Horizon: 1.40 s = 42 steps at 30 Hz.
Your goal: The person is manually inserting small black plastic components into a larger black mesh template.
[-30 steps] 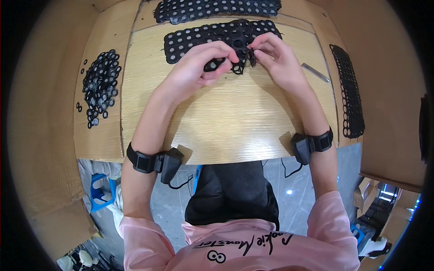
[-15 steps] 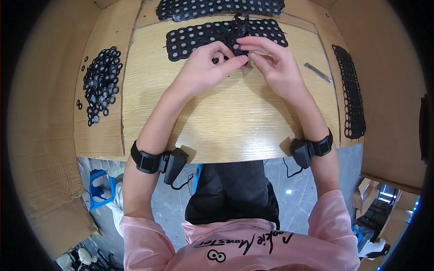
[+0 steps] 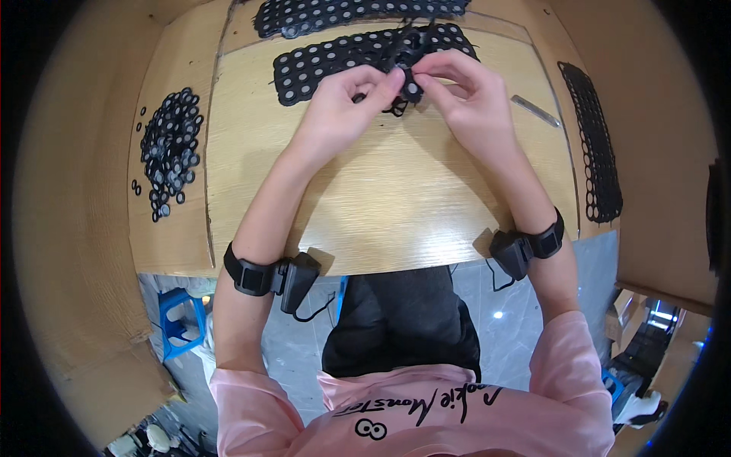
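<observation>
Over the far part of the table, both my hands come together around a small black ring with a grey disc in it (image 3: 412, 89). My left hand (image 3: 352, 93) has its thumb and fingers closed at the piece's left side. My right hand (image 3: 466, 90) pinches at its upper right with thumb and forefinger. Thin black strands (image 3: 410, 44) stick up behind the fingers, and I cannot tell if they join the piece. Beneath and behind lies a black sheet of joined rings with grey discs (image 3: 298, 75), partly covered by my hands. Black loops of scrap (image 3: 394, 109) show just below the fingertips.
A heap of loose black rings and discs (image 3: 171, 141) lies on cardboard at the left. Another disc-filled sheet (image 3: 343, 14) is at the far edge. On the right are a flat metal strip (image 3: 535, 111) and a black sheet of rings (image 3: 594, 145). Cardboard walls (image 3: 655, 152) flank the table.
The black ring with its grey disc now shows between my fingertips, where it was mostly hidden before. My right fingers have closed from a spread pose into a pinch. The view has shifted slightly.
</observation>
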Each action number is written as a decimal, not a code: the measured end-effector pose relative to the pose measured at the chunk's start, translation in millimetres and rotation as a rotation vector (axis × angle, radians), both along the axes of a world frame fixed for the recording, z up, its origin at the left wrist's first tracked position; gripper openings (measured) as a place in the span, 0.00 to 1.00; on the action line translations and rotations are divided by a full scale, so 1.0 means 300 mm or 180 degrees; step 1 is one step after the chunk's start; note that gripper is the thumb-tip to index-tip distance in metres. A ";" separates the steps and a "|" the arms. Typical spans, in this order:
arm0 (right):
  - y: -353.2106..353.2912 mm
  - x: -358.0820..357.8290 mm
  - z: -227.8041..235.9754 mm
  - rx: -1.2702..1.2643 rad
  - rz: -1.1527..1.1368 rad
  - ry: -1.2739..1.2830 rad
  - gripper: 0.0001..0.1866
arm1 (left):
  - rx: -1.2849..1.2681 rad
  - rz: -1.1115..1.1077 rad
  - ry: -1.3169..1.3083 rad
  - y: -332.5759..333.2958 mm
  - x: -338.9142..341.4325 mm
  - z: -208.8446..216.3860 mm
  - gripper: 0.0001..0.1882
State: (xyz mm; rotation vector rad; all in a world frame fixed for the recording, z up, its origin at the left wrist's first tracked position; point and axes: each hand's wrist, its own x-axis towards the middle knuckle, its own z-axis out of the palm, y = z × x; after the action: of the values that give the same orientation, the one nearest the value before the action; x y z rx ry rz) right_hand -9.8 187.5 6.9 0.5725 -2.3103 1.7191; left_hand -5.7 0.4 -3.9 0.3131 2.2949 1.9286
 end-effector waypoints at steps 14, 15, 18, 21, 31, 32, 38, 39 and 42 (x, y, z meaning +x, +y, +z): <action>0.031 -0.008 0.041 0.0660 0.0316 0.1127 0.07 | 0.1570 0.0169 -0.0646 0.004 -0.009 0.004 0.04; 0.028 -0.009 0.040 0.0772 0.0263 0.1305 0.07 | 0.1534 0.0205 -0.0648 0.002 -0.011 0.007 0.04; 0.024 -0.001 0.038 0.0606 0.0090 0.1007 0.06 | 0.1533 0.0497 -0.0702 -0.006 -0.013 0.016 0.03; 0.026 0.002 0.040 0.0156 0.0045 -0.0182 0.08 | 0.1927 0.0120 -0.0841 -0.008 -0.009 0.019 0.03; 0.035 -0.027 0.001 -0.1473 0.0902 -0.2366 0.21 | 0.1439 -0.0082 -0.0803 0.013 0.000 -0.003 0.07; 0.037 -0.030 -0.003 -0.1612 0.0851 -0.2255 0.22 | 0.1014 0.0104 -0.0608 0.018 0.000 -0.009 0.09; 0.054 -0.043 -0.012 -0.1785 0.0768 -0.2091 0.23 | -0.0922 0.0496 0.0486 0.029 0.010 -0.017 0.14; 0.055 -0.046 -0.011 -0.1758 0.0769 -0.2157 0.23 | -0.0914 0.0426 0.0497 0.028 0.014 -0.014 0.14; 0.049 -0.047 -0.006 -0.1677 0.0628 -0.2040 0.23 | -0.0746 0.0604 0.0550 0.024 0.022 0.000 0.13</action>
State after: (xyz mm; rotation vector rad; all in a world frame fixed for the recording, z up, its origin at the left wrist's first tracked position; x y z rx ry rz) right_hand -24.0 202.3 5.2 0.1547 -2.0188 2.7993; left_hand 0.7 7.7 -4.0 0.2526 2.7219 1.7451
